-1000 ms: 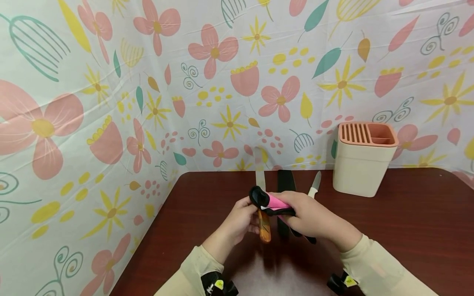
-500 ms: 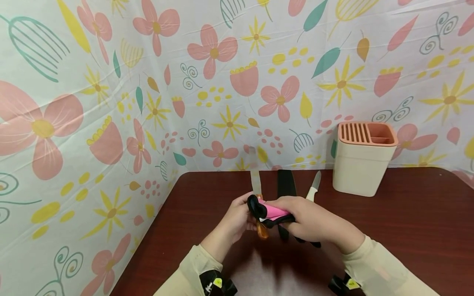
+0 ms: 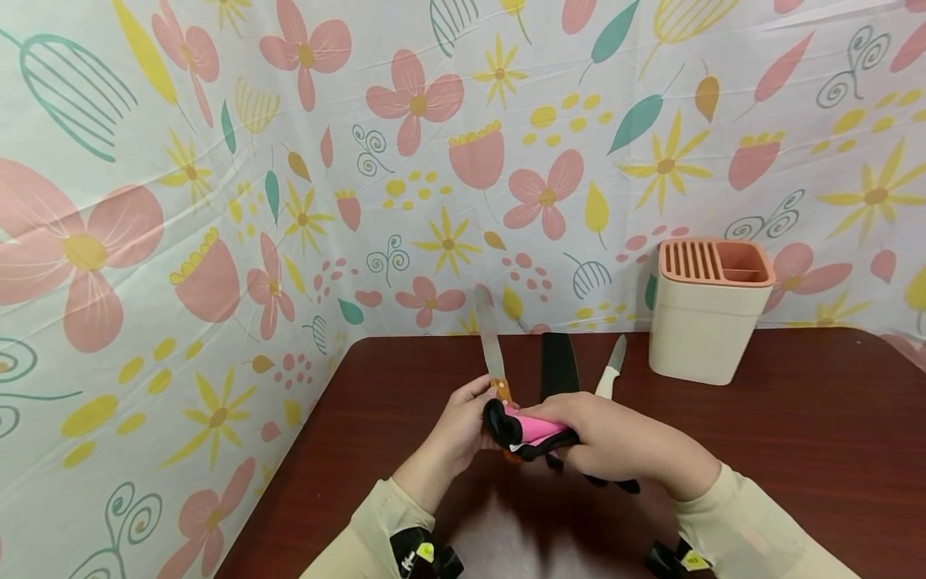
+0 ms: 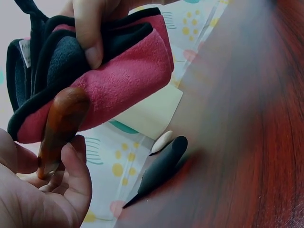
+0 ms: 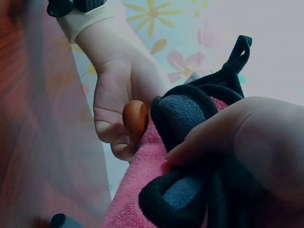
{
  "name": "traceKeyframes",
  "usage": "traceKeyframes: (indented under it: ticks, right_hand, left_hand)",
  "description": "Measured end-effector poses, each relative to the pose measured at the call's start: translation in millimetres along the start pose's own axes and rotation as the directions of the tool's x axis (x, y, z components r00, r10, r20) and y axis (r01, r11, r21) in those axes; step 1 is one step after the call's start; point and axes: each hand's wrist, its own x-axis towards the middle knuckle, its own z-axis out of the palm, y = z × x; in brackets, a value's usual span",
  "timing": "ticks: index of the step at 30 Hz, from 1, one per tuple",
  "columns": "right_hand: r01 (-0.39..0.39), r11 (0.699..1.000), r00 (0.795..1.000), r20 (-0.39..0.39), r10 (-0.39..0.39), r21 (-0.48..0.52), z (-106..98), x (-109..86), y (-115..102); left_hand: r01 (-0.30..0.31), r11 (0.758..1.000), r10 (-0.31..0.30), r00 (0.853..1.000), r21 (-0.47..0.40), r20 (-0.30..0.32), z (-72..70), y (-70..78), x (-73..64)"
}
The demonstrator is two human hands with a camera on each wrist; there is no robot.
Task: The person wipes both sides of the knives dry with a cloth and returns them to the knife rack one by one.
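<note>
My left hand [image 3: 457, 426] holds a long knife [image 3: 489, 346] by its brown wooden handle [image 4: 61, 118], the blade pointing up and away. The right hand [image 3: 608, 430] grips a folded pink cloth [image 3: 537, 426] with black edging and a dark inner side. In the left wrist view the cloth lies against the handle near its butt end, the right thumb pressing on the folds. From the head view the cloth covers most of the handle's lower part. Behind the right hand lies a black broad-bladed knife [image 3: 559, 366], beside a small knife with a white handle [image 3: 609, 379].
A cream knife holder [image 3: 702, 334] with a slotted pink top stands at the back right of the dark red-brown table [image 3: 817, 434]. Flower-patterned sheeting [image 3: 419, 209] hangs behind the table and along its left side.
The right hand and cloth have slid down the handle toward the person, baring the handle's blade end. The blade's tip has tilted to the left.
</note>
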Motion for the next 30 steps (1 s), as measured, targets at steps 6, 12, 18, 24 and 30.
traceKeyframes:
  ticks: [6, 12, 18, 24, 30]
  right_hand:
    - [0.025, 0.999, 0.999, 0.033, -0.026, 0.036, -2, -2.2, 0]
    - [0.016, 0.998, 0.998, 0.053, -0.019, 0.057, -3, -3.2, -3]
    - [0.013, 0.998, 0.996, 0.085, -0.019, 0.064, -5, -4.7, -5]
    - [0.011, 0.996, 0.995, 0.099, -0.02, 0.088, -9, -8.2, -3]
    - [0.015, 0.994, 0.995, 0.099, -0.026, 0.109, -12, -11.2, 1]
  left_hand:
    - [-0.007, 1.0, 0.007, 1.0, 0.003, 0.011, -1.4, -1.3, 1.1]
    - [-0.016, 0.999, 0.015, 1.0, 0.04, 0.007, -4.1, -3.8, 3.9]
    - [-0.007, 0.999, 0.006, 1.0, 0.053, 0.015, -6.0, -5.2, 5.8]
    - [-0.001, 1.0, 0.001, 0.999, 0.013, 0.051, -9.8, -6.5, 6.2]
    - [0.018, 1.0, -0.018, 0.997, 0.001, 0.073, -13.7, -8.2, 8.3]
